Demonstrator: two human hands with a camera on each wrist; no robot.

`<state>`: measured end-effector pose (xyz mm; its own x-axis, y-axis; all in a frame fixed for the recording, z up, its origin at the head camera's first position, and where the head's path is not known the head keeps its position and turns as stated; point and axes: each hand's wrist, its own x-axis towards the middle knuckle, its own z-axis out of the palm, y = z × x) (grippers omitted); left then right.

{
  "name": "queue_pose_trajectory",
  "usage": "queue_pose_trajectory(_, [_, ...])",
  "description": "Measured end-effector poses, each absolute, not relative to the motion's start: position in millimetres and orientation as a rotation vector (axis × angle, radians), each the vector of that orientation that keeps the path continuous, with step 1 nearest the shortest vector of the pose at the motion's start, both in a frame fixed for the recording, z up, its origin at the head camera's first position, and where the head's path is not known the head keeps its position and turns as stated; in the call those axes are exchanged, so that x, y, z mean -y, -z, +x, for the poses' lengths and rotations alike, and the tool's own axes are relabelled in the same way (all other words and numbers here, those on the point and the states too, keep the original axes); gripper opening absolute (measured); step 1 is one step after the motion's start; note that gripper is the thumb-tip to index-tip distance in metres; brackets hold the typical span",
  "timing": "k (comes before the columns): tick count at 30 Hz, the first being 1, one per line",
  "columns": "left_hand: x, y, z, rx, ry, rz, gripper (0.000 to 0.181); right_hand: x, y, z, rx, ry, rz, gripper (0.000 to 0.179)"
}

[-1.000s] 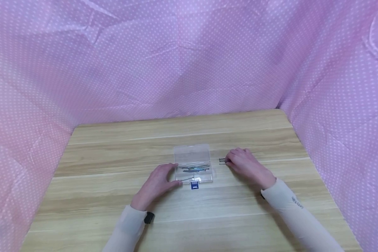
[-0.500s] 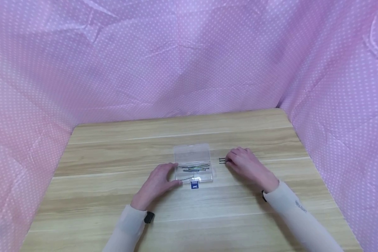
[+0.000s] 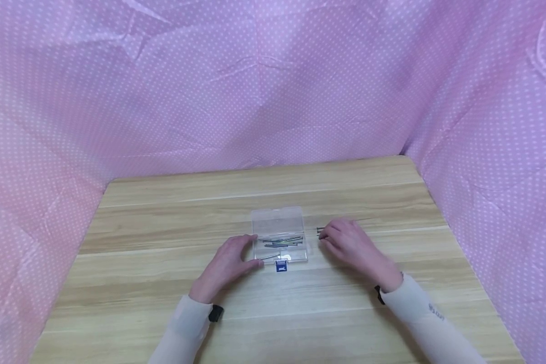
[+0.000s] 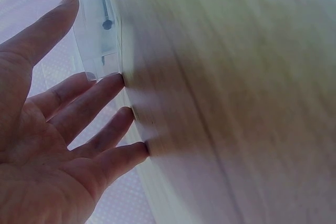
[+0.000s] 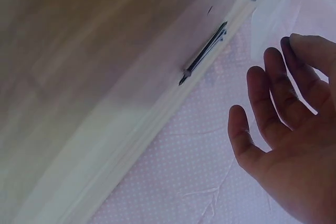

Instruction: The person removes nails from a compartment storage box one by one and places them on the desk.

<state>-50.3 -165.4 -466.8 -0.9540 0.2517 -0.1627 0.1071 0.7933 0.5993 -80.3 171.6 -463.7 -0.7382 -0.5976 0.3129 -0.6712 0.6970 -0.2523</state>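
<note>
In the head view, a clear plastic box (image 3: 277, 221) lies with its lid laid back and several long metal nails (image 3: 284, 242) inside. My left hand (image 3: 227, 260) holds the box's left end, the thumb at the front corner and the index finger farther back. To the right of the box, my right hand (image 3: 348, 247) is just over a few nails (image 3: 319, 229) whose heads stick out past its fingers. In the right wrist view, dark nails (image 5: 203, 52) lie on the table, apart from the fingers. Thumb and index tip meet there; whether a nail is between them is hidden.
The box's blue latch (image 3: 281, 266) points toward me at the front. Wood-grain table (image 3: 164, 212) surrounds the box and hands. A pink dotted cloth (image 3: 236, 91) hangs behind the table and along both sides.
My right hand has shifted slightly left over the nails toward the box and is blurred, covering more of the nearest nail head. The left hand and the box stay where they were.
</note>
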Motion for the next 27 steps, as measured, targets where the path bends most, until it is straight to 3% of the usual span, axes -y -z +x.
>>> queue_pose_trajectory(15, [173, 468, -49, -2.696, -0.929, 0.275, 0.077, -140, 458, -74, 2.669, -0.604, 1.125, 0.009])
queue_pose_trajectory(27, [179, 474, -51, -2.687, -0.972, 0.311, 0.072, -101, 449, -76, 2.671, -0.634, 1.264, 0.007])
